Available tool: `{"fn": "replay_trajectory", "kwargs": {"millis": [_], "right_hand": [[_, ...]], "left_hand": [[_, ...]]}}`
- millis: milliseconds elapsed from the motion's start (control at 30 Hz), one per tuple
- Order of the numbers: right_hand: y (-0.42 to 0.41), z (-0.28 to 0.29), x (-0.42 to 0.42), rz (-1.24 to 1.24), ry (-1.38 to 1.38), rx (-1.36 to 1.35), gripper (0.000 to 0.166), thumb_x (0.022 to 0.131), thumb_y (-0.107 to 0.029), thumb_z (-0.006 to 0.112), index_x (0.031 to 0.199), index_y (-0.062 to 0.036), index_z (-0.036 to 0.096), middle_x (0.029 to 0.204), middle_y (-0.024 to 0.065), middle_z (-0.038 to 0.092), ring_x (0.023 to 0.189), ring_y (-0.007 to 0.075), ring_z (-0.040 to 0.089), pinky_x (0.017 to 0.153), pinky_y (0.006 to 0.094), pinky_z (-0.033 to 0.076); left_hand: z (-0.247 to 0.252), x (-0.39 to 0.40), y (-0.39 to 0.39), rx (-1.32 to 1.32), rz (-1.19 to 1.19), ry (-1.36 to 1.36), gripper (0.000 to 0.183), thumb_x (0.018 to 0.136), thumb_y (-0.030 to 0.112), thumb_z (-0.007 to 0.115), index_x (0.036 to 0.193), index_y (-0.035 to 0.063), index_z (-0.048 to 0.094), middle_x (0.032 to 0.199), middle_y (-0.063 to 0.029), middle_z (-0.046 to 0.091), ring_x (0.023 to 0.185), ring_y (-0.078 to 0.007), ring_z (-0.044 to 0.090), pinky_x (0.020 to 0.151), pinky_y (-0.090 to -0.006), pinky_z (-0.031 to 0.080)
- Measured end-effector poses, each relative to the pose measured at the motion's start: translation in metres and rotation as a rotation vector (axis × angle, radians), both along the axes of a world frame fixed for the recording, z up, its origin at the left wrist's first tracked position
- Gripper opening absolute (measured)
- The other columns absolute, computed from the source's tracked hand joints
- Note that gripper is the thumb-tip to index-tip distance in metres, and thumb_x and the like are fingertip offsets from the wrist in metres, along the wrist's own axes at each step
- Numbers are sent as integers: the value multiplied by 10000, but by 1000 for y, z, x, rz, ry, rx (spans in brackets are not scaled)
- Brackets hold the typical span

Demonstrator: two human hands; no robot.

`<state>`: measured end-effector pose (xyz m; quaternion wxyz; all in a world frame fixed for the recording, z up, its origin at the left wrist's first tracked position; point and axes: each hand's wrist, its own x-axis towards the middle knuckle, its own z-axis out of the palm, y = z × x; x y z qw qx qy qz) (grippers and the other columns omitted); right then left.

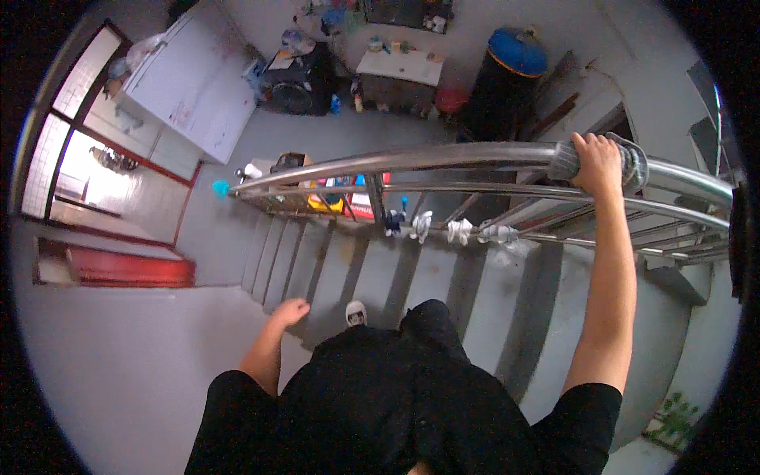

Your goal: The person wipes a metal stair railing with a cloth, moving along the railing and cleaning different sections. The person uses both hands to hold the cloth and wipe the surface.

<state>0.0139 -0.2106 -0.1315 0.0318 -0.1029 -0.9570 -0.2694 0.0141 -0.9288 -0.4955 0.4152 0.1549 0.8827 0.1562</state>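
My right hand (598,161) rests on a grey checked cloth (634,165) draped over the stainless steel handrail (475,152) of a staircase. Its fingers curl over the cloth and the rail beneath. My left hand (292,311) hangs over the stairs at the other side, fingers curled, with nothing visible in it. Below the handrail, several light socks or small cloths, such as a white one (459,231), hang on the lower rail. One shoe (356,313) shows on the steps (380,267) in front of my body.
Beyond the railing stand a white cabinet or large appliance (193,83), a black front-loading washing machine (300,83), a white-topped table (401,66) and a dark barrel with a blue lid (518,52). A red object (130,267) lies beside the glazed door at left.
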Motion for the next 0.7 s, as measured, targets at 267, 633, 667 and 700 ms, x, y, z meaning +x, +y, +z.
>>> {"fn": "replay_trajectory", "kwargs": {"millis": [267, 633, 667, 700], "right_hand": [[0, -7, -1, -37, 24, 78, 570, 636, -53, 735, 1159, -169, 541, 1014, 86, 598, 1013, 301, 584, 879, 428, 467], [-13, 9, -20, -119, -220, -71, 795, 429, -419, 945, 1076, -102, 606, 989, 100, 660, 974, 308, 647, 879, 432, 506], [-19, 0, -23, -108, -194, -106, 796, 463, -470, 926, 1095, -118, 591, 977, 103, 662, 982, 316, 644, 866, 434, 508], [-27, -12, -28, -16, -156, -131, 752, 480, -466, 925, 1063, -112, 609, 970, 104, 665, 957, 313, 653, 849, 430, 519]], "left_hand": [[28, -118, 70, 440, 233, 341, 332, 959, 305, 596, 1167, 50, 639, 1125, -160, 666, 1069, -343, 632, 904, -403, 502], [40, -180, 144, 628, 83, 436, 378, 950, 326, 638, 1197, 42, 609, 1313, -174, 541, 1214, -359, 543, 1022, -421, 444], [52, -196, 170, 639, 52, 443, 401, 951, 337, 635, 1216, 37, 596, 1348, -189, 517, 1255, -373, 511, 1058, -429, 415], [64, -210, 199, 669, 22, 452, 422, 952, 342, 631, 1238, 35, 586, 1379, -188, 500, 1283, -373, 488, 1081, -429, 392]]}}
